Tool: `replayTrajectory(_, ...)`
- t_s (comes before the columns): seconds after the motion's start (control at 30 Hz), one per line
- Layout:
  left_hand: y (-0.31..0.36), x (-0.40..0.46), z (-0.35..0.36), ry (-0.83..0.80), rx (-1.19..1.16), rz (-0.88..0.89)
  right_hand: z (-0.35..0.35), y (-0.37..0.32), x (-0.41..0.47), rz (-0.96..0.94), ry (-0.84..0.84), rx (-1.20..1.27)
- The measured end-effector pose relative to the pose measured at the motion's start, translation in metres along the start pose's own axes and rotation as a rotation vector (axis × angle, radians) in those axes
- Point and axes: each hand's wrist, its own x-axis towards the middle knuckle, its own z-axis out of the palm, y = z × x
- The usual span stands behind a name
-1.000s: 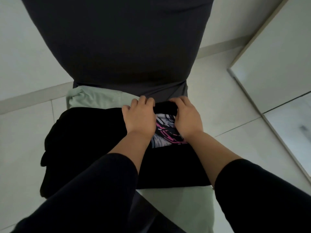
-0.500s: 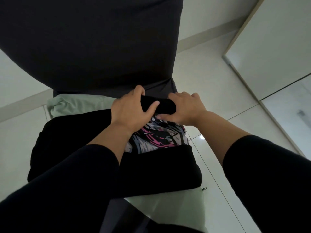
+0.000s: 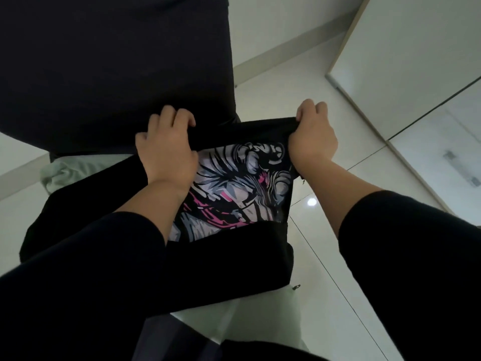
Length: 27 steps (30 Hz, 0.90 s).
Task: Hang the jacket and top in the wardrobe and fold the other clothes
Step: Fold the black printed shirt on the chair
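Observation:
A black T-shirt with a white, grey and pink print lies on a chair seat. My left hand grips the shirt's far edge at the left. My right hand is closed on the same edge at the right, and the edge is stretched taut between the two hands. Under the black shirt lies a pale green garment, showing at the back left and at the front. More black cloth spreads to the left under my left forearm.
The chair's dark backrest rises right behind the clothes. A white wardrobe door stands at the right. Glossy white floor tiles surround the chair, with a pale skirting board along the wall.
My hands have moved apart along the shirt's far edge, the right one going well to the right. The edge is lifted and pulled tight, and much more of the print shows.

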Motion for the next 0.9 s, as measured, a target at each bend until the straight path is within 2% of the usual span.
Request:
replayTrajectory(0.1, 0.012, -0.005, 0.003, 0.026, -0.011, 0.086, -0.004, 0.005, 0.000, 0.038, 0.038, 0.079)
replayTrajectory(0.2, 0.025, -0.001, 0.003, 0.059, -0.061, 0.059, -0.001, 0.006, 0.003, 0.093, 0.059, 0.196)
replayTrajectory(0.23, 0.029, 0.004, 0.002, 0.069, -0.086, 0.035, -0.001, 0.005, 0.007, 0.137, 0.043, 0.302)
replayTrajectory(0.33, 0.041, 0.016, 0.000, 0.060, -0.156, 0.012, -0.010, -0.002, 0.018, 0.400, -0.127, 0.900)
replayTrajectory(0.4, 0.045, 0.012, 0.001, 0.031, -0.183, 0.007, -0.010, -0.002, 0.018, 0.461, -0.255, 1.067)
replayTrajectory(0.5, 0.045, -0.001, 0.005, -0.007, -0.203, -0.008, 0.003, 0.002, 0.009, 0.351, -0.290, 0.940)
replayTrajectory(0.6, 0.041, -0.010, 0.008, 0.013, -0.201, 0.025, 0.015, 0.007, -0.002, 0.247, -0.231, 0.771)
replayTrajectory(0.7, 0.036, -0.017, 0.008, 0.016, -0.220, 0.059, 0.016, 0.018, -0.013, 0.270, -0.107, 0.741)
replayTrajectory(0.9, 0.027, -0.052, 0.003, -0.039, -0.236, 0.187, 0.018, 0.063, -0.050, 0.231, -0.112, 0.497)
